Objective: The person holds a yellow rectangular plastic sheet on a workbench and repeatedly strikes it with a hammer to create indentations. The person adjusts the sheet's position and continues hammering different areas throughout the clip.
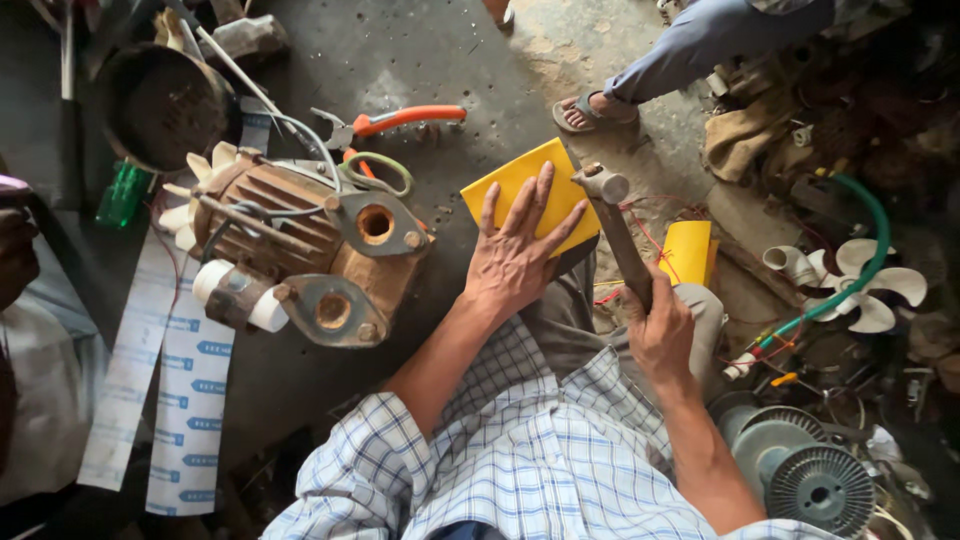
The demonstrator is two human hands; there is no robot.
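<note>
Head view: left hand lay flat, fingers spread, on yellow sheet on the floor beside motor. Right hand gripped hammer, head hanging close over those fingers. Risk: a skewed blow catches them, or the sheet skids.

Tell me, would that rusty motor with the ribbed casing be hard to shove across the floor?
Probably yes. The motor has a thick ribbed metal body and cast brackets, so it likely weighs a lot for its size. Its rounded casing might rock, though the flat brackets should stop it rolling. The wires looped over it could snag the orange-handled pliers beside it.
</note>
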